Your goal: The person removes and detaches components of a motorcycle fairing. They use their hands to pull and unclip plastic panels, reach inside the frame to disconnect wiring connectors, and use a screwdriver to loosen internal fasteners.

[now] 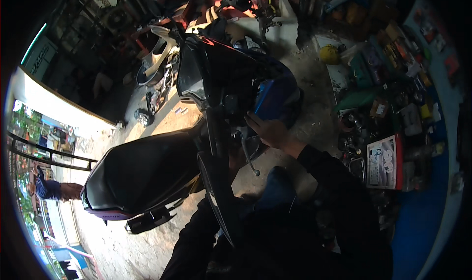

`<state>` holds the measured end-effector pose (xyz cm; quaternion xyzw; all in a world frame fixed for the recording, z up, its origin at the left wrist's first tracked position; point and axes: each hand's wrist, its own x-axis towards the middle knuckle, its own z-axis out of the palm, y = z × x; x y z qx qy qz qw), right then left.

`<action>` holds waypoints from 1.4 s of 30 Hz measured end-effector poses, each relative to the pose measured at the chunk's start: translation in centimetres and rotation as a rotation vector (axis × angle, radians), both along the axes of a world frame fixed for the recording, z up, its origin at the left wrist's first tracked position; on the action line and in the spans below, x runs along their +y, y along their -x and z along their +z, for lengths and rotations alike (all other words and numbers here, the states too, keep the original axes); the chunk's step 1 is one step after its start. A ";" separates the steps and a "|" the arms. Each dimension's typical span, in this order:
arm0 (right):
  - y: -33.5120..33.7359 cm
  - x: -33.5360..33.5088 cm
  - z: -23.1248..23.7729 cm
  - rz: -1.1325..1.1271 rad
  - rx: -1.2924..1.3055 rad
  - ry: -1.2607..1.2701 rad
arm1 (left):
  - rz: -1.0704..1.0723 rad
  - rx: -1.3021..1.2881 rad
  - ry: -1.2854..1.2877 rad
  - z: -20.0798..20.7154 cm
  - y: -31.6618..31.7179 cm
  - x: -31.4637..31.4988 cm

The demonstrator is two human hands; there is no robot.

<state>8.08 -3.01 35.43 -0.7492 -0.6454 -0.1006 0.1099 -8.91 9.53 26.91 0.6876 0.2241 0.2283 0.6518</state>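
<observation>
My right hand (274,133) is beside the front of a black and blue motorbike (196,73), just right of the handlebar (211,132). Its fingers stretch left toward the dark controls, with the tips at or near them; nothing shows in its grasp. Below it a metal lever (250,157) with a rounded end sticks out. Of my left hand (238,161) only a dim patch shows behind the handlebar and a mirror (216,196); its fingers are hidden. The black seat (142,164) extends to the left.
On the right lie crowded tools and parts, a yellow round object (329,54) and a red-edged box (383,162). Behind the motorbike are a bucket (147,73) and loose parts. A person (56,189) is at the far left, outdoors. My knee (278,186) is near the lever.
</observation>
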 end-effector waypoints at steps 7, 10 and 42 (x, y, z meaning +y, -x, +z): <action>-0.4 2.1 0.2 0.068 0.345 -0.288 | 0.011 0.070 -0.470 0.7 0.7 5.4; -5.8 4.8 0.7 -0.057 0.505 -0.403 | -0.009 0.069 -0.640 1.6 -0.7 6.4; 6.6 5.0 -17.0 0.120 1.214 -1.289 | 0.042 -0.627 -0.174 -11.8 -4.1 5.1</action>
